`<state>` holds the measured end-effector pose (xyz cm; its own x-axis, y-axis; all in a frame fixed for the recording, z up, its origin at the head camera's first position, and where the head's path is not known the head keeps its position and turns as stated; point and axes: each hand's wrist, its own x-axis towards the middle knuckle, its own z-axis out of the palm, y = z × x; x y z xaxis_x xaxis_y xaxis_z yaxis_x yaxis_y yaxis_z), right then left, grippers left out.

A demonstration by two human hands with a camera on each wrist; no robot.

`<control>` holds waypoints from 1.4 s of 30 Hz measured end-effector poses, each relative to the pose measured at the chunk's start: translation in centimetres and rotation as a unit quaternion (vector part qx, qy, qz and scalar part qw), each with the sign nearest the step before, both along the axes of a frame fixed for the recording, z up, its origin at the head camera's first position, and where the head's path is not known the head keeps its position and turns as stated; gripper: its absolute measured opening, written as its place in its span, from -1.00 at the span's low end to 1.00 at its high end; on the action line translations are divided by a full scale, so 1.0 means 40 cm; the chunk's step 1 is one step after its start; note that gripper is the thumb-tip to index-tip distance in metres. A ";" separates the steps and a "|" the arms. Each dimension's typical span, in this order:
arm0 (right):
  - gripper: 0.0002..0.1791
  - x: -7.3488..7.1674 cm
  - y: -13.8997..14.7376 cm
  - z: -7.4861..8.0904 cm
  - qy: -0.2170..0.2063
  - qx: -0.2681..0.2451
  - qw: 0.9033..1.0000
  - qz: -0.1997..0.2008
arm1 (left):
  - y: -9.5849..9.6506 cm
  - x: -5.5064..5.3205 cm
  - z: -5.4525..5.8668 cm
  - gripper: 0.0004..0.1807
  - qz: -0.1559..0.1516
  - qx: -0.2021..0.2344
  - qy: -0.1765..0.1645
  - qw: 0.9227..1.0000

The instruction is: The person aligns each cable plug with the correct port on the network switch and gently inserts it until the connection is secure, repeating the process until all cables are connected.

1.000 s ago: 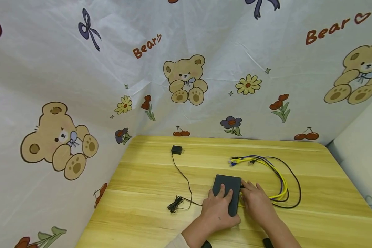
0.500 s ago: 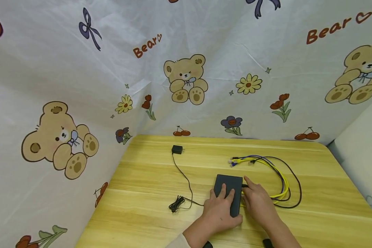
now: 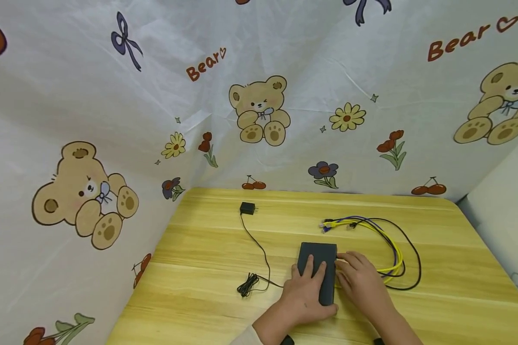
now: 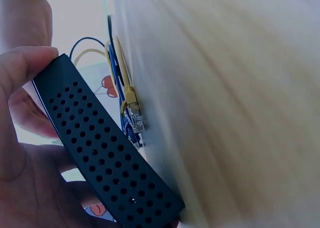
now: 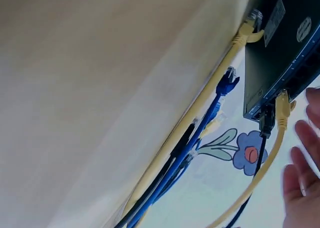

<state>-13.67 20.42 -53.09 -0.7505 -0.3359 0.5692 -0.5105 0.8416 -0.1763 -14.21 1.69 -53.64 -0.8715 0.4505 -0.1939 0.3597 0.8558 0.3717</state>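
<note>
A dark network switch (image 3: 314,251) is held tilted on the table by my left hand (image 3: 303,296), fingers spread over its top and thumb at the near edge. The left wrist view shows its perforated side (image 4: 107,148). My right hand (image 3: 364,283) is beside the port side. In the right wrist view its fingers (image 5: 303,160) are loosely bent and apart from the plugs. A yellow network cable (image 5: 281,113) and a black cable plug (image 5: 266,120) sit in neighbouring ports. Near the switch's underside lies a loose yellow connector (image 5: 245,34).
Several yellow, blue and black network cables (image 3: 398,258) curve across the table's right side, their loose ends at the back. To the left lie a black power adapter (image 3: 247,208) and its bundled cord (image 3: 248,285). A bear-printed cloth (image 3: 259,158) hangs behind the table (image 3: 198,306).
My right fingers have shifted at the port side, and the black cable near them shows less than half a second ago. My left hand keeps its hold on the switch.
</note>
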 end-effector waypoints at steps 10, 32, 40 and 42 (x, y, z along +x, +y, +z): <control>-0.67 0.069 0.031 -0.009 -0.052 0.068 0.996 0.036 | 0.002 0.003 0.006 0.09 -0.001 -0.001 -0.008 1.000; -0.75 0.048 0.050 -0.028 -0.187 0.113 0.973 -0.075 | -0.001 0.001 0.008 0.09 0.004 0.009 -0.018 1.000; -0.79 0.055 0.052 -0.013 -0.194 0.109 0.972 -0.081 | -0.002 -0.001 0.005 0.09 0.007 0.008 -0.016 1.000; -0.81 0.056 0.051 -0.012 -0.191 0.111 0.972 -0.082 | -0.003 -0.001 0.005 0.09 0.008 0.007 -0.018 1.000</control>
<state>-11.42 22.48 -53.56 -0.9464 -0.2775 0.1653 -0.3000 0.9449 -0.1313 -14.26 1.59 -53.45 -0.8714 0.4389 -0.2194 0.3317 0.8564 0.3957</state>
